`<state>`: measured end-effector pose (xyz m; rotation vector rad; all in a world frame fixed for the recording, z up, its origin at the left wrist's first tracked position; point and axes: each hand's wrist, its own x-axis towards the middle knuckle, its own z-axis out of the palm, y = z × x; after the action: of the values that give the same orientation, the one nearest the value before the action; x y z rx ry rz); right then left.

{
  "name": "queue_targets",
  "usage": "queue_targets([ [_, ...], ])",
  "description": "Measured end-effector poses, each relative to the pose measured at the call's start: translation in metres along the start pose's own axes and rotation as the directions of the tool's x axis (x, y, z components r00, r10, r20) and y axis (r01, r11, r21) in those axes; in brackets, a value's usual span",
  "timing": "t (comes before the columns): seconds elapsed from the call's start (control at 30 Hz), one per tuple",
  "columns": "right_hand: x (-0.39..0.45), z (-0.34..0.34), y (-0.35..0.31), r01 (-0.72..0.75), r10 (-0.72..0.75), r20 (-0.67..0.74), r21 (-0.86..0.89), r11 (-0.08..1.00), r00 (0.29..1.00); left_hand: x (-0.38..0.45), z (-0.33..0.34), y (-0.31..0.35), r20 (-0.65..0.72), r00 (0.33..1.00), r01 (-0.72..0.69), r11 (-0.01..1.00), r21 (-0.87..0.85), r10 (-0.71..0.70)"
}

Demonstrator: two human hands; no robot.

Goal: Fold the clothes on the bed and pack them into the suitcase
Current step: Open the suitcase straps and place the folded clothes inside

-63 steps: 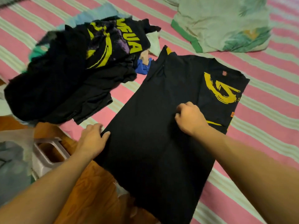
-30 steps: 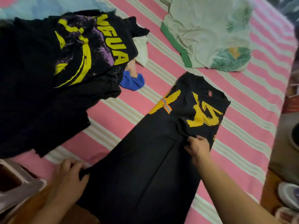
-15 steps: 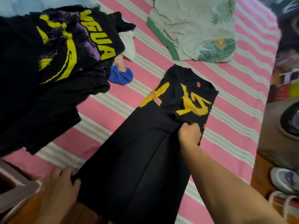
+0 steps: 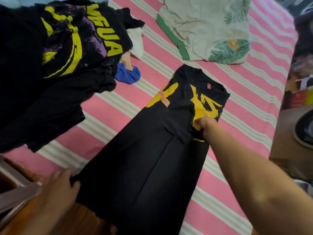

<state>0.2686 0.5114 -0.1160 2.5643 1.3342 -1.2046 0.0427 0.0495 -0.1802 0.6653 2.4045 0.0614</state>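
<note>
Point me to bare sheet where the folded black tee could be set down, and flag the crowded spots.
Free: striped sheet right of the black tee, below the leaf-print shirt; a narrower strip between the tee and the dark clothes pile, below the blue cloth. Crowded: far left, under the pile. Left hand and right hand both hold the tee.

Bedroom in a home. Bed (image 4: 228,85) under a pink, cream-striped sheet; loose heap of dark clothes (image 4: 50,68); leaf-print pillow (image 4: 208,29) at the far end; wooden bed frame (image 4: 81,221) at the near edge; shelf clutter (image 4: 298,97) at right, blurred.
</note>
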Motion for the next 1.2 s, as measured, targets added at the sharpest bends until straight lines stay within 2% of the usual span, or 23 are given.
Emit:
queue_targets([
  [0.07, 0.021, -0.017, -0.023, 0.07, -0.067, 0.028, -0.121, 0.99, 0.997, -0.001, -0.001, 0.002, -0.008, 1.0, 0.005, 1.0, 0.005, -0.005],
  [0.13, 0.022, -0.04, -0.041, 0.205, -0.223, -0.046, -0.243, 0.948, 0.974, -0.003, -0.002, 0.007, -0.013, 1.0, 0.024, 0.999, 0.041, -0.023],
  [0.2, 0.017, -0.055, -0.045, 0.275, -0.35, -0.143, -0.379, 0.883, 0.926, -0.007, -0.005, 0.016, -0.016, 0.998, 0.058, 0.992, 0.109, -0.057],
  [0.23, 0.012, -0.056, -0.039, 0.28, -0.361, -0.164, -0.377, 0.883, 0.918, -0.009, -0.006, 0.021, -0.022, 0.997, 0.08, 0.989, 0.124, -0.078],
  [0.27, 0.012, -0.054, -0.029, 0.289, -0.357, -0.164, -0.334, 0.897, 0.92, -0.011, -0.007, 0.023, -0.032, 0.995, 0.094, 0.989, 0.117, -0.091],
  [0.33, 0.008, -0.038, -0.004, 0.208, -0.229, -0.126, -0.155, 0.966, 0.965, -0.015, -0.006, 0.026, -0.053, 0.992, 0.115, 0.991, 0.075, -0.111],
  [0.4, -0.003, -0.016, 0.016, 0.034, -0.034, -0.009, 0.079, 0.996, 0.999, -0.018, -0.005, 0.026, -0.075, 0.989, 0.128, 0.991, 0.044, -0.125],
  [0.47, -0.014, 0.004, 0.024, -0.113, 0.087, 0.124, 0.219, 0.969, 0.988, -0.02, -0.005, 0.023, -0.09, 0.988, 0.128, 0.991, 0.025, -0.125],
  [0.57, -0.016, 0.023, 0.023, -0.166, 0.106, 0.236, 0.251, 0.954, 0.966, -0.023, -0.004, 0.016, -0.126, 0.989, 0.082, 0.996, 0.02, -0.079],
  [0.67, -0.004, 0.032, 0.016, -0.195, 0.116, 0.244, 0.331, 0.923, 0.963, -0.026, -0.003, 0.003, -0.153, 0.988, 0.03, 1.0, 0.002, -0.03],
  [0.73, -0.018, 0.03, 0.001, -0.12, 0.059, 0.154, 0.426, 0.897, 0.986, -0.032, -0.001, -0.007, -0.187, 0.982, -0.001, 1.0, -0.028, -0.004],
  [0.8, -0.035, 0.025, -0.018, 0.04, -0.053, 0.013, 0.494, 0.869, 0.999, -0.039, 0.0, -0.012, -0.233, 0.972, -0.031, 0.995, -0.096, 0.008],
  [0.93, -0.056, 0.001, -0.046, 0.307, -0.283, -0.125, 0.485, 0.819, 0.951, -0.065, -0.007, -0.011, -0.257, 0.965, -0.077, 0.99, -0.116, 0.045],
  [1.0, -0.061, -0.024, -0.045, 0.414, -0.365, -0.195, 0.418, 0.809, 0.91, -0.089, -0.01, -0.007, -0.297, 0.945, -0.159, 0.986, -0.051, 0.137],
  [1.07, -0.062, -0.056, -0.027, 0.469, -0.406, -0.24, 0.358, 0.807, 0.882, -0.121, -0.005, 0.001, -0.274, 0.931, -0.264, 0.963, -0.047, 0.242],
  [1.1, -0.056, -0.069, -0.012, 0.456, -0.393, -0.235, 0.381, 0.804, 0.889, -0.141, 0.004, 0.007, -0.25, 0.931, -0.293, 0.954, -0.071, 0.267],
  [1.2, -0.031, -0.106, 0.034, 0.425, -0.363, -0.224, 0.412, 0.806, 0.905, -0.203, 0.032, 0.046, -0.205, 0.947, -0.278, 0.952, -0.131, 0.249],
])
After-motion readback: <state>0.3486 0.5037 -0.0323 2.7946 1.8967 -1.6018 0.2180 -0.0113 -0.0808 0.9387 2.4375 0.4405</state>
